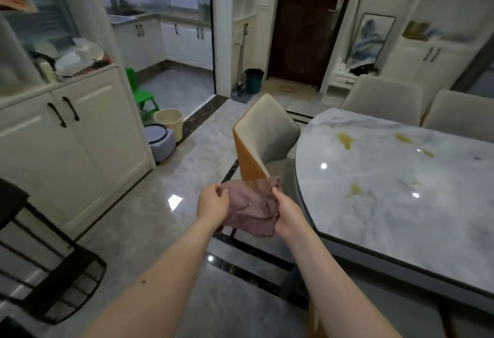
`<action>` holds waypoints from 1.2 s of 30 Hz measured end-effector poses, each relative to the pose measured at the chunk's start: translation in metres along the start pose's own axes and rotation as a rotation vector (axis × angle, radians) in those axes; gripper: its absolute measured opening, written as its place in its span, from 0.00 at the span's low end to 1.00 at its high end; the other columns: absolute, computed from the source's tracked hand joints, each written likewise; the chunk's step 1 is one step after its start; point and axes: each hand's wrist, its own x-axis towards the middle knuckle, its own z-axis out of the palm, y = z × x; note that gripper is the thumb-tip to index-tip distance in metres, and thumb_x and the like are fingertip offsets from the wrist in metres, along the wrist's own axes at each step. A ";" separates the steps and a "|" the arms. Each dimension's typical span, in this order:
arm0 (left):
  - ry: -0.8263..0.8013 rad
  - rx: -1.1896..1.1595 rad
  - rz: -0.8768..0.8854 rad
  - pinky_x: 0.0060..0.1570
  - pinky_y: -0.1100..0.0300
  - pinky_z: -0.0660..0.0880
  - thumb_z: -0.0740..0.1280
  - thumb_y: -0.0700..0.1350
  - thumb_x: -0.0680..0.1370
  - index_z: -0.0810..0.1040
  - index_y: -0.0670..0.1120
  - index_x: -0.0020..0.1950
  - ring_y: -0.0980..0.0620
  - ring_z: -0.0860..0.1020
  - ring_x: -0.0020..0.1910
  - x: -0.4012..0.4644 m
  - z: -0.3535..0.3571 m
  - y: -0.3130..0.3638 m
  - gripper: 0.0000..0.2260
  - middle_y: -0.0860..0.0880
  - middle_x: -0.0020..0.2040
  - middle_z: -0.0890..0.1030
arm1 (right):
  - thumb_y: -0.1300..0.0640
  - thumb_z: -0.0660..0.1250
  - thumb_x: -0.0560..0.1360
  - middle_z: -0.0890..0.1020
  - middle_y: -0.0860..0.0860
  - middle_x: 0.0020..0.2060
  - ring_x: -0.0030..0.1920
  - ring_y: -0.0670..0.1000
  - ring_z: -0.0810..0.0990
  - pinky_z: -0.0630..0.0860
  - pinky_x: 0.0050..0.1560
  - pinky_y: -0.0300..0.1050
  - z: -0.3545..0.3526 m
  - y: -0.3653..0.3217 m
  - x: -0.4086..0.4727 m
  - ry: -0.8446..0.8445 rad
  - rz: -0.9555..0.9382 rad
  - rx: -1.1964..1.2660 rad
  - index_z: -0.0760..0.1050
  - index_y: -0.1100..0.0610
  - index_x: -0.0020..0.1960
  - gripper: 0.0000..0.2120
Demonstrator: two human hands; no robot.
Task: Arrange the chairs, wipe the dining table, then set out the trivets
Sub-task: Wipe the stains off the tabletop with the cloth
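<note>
Just between both hands, left hand (pixel 212 202) and right hand (pixel 287 210) pinch the cloth (pixel 251 204).

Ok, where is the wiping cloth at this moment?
The cloth is low in the centre of the head view, held between both hands, left hand and right hand, just off the dining table's near-left edge.

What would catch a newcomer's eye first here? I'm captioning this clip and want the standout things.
Centre frame, the left hand and right hand pinch a crumpled mauve cloth between them, above the floor. To the right, the glossy marble dining table shows yellow spills. Behind the cloth, an orange-backed chair stands at the table's rounded end.
</note>
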 end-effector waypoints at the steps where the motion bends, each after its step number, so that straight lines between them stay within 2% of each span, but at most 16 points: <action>1: -0.044 0.000 0.027 0.50 0.59 0.69 0.63 0.42 0.79 0.77 0.37 0.58 0.42 0.77 0.55 0.007 0.014 0.007 0.12 0.41 0.55 0.79 | 0.55 0.57 0.82 0.79 0.62 0.60 0.56 0.58 0.80 0.76 0.58 0.51 -0.008 -0.008 0.003 0.040 -0.031 0.020 0.72 0.63 0.67 0.18; 4: -0.220 -0.009 0.106 0.51 0.59 0.69 0.62 0.43 0.80 0.76 0.37 0.59 0.43 0.76 0.56 0.021 0.061 0.033 0.12 0.42 0.57 0.79 | 0.56 0.57 0.82 0.79 0.62 0.60 0.51 0.57 0.81 0.76 0.57 0.50 -0.043 -0.037 0.010 0.191 -0.124 0.098 0.73 0.62 0.65 0.16; 7: -0.337 -0.023 0.187 0.50 0.59 0.69 0.63 0.43 0.79 0.77 0.38 0.56 0.42 0.76 0.57 0.037 0.102 0.051 0.11 0.42 0.55 0.79 | 0.54 0.58 0.82 0.80 0.62 0.56 0.53 0.59 0.80 0.76 0.57 0.52 -0.070 -0.056 0.016 0.319 -0.166 0.169 0.74 0.62 0.64 0.16; 9: -0.426 0.003 0.216 0.48 0.61 0.66 0.63 0.43 0.80 0.76 0.38 0.57 0.44 0.75 0.57 0.045 0.123 0.066 0.11 0.43 0.55 0.78 | 0.52 0.57 0.82 0.81 0.60 0.54 0.50 0.57 0.81 0.78 0.50 0.49 -0.082 -0.068 0.018 0.389 -0.187 0.219 0.75 0.62 0.63 0.17; 12: -0.552 0.038 0.283 0.46 0.62 0.65 0.62 0.42 0.80 0.76 0.38 0.58 0.44 0.75 0.55 0.060 0.153 0.084 0.11 0.42 0.56 0.78 | 0.50 0.58 0.81 0.79 0.62 0.59 0.52 0.58 0.81 0.79 0.47 0.48 -0.092 -0.082 0.025 0.462 -0.224 0.293 0.75 0.64 0.63 0.20; 15: -0.660 0.051 0.341 0.46 0.62 0.66 0.63 0.42 0.79 0.75 0.40 0.60 0.44 0.76 0.53 0.076 0.180 0.097 0.11 0.41 0.56 0.79 | 0.50 0.60 0.81 0.82 0.59 0.53 0.47 0.55 0.82 0.80 0.39 0.45 -0.097 -0.094 0.032 0.545 -0.282 0.304 0.75 0.62 0.61 0.17; 17: -0.732 0.057 0.389 0.47 0.62 0.68 0.63 0.42 0.79 0.75 0.41 0.62 0.44 0.76 0.54 0.088 0.196 0.106 0.13 0.42 0.57 0.79 | 0.51 0.61 0.80 0.83 0.58 0.50 0.46 0.54 0.83 0.80 0.37 0.43 -0.102 -0.100 0.036 0.612 -0.343 0.283 0.76 0.62 0.60 0.16; 21: -0.849 0.061 0.448 0.47 0.62 0.69 0.63 0.39 0.78 0.73 0.43 0.65 0.46 0.77 0.52 0.098 0.227 0.113 0.15 0.43 0.57 0.79 | 0.59 0.63 0.80 0.80 0.60 0.57 0.50 0.55 0.82 0.80 0.40 0.42 -0.121 -0.105 0.045 0.770 -0.398 0.150 0.72 0.62 0.65 0.15; 24: -0.924 0.098 0.471 0.50 0.62 0.70 0.62 0.37 0.77 0.73 0.42 0.66 0.44 0.77 0.55 0.102 0.254 0.112 0.18 0.42 0.59 0.78 | 0.65 0.60 0.80 0.80 0.60 0.56 0.48 0.55 0.81 0.79 0.40 0.43 -0.139 -0.112 0.057 0.858 -0.370 0.070 0.71 0.63 0.65 0.14; 28: -0.933 0.120 0.474 0.58 0.56 0.72 0.62 0.36 0.76 0.73 0.42 0.67 0.43 0.77 0.57 0.111 0.293 0.121 0.20 0.40 0.60 0.76 | 0.67 0.58 0.80 0.80 0.59 0.54 0.47 0.54 0.81 0.79 0.45 0.46 -0.165 -0.135 0.078 0.908 -0.366 0.049 0.72 0.61 0.62 0.13; 33: -0.928 0.174 0.507 0.58 0.53 0.72 0.62 0.37 0.76 0.71 0.44 0.69 0.42 0.76 0.58 0.115 0.344 0.147 0.20 0.40 0.59 0.75 | 0.64 0.61 0.78 0.79 0.55 0.58 0.57 0.55 0.79 0.77 0.59 0.53 -0.207 -0.170 0.111 0.971 -0.371 -0.078 0.69 0.61 0.65 0.16; 36: -0.909 0.305 0.545 0.62 0.52 0.69 0.61 0.39 0.78 0.66 0.43 0.72 0.43 0.70 0.64 0.124 0.366 0.144 0.22 0.41 0.65 0.70 | 0.62 0.63 0.77 0.70 0.51 0.66 0.68 0.51 0.69 0.64 0.70 0.45 -0.223 -0.174 0.126 1.100 -0.322 -0.402 0.61 0.62 0.73 0.25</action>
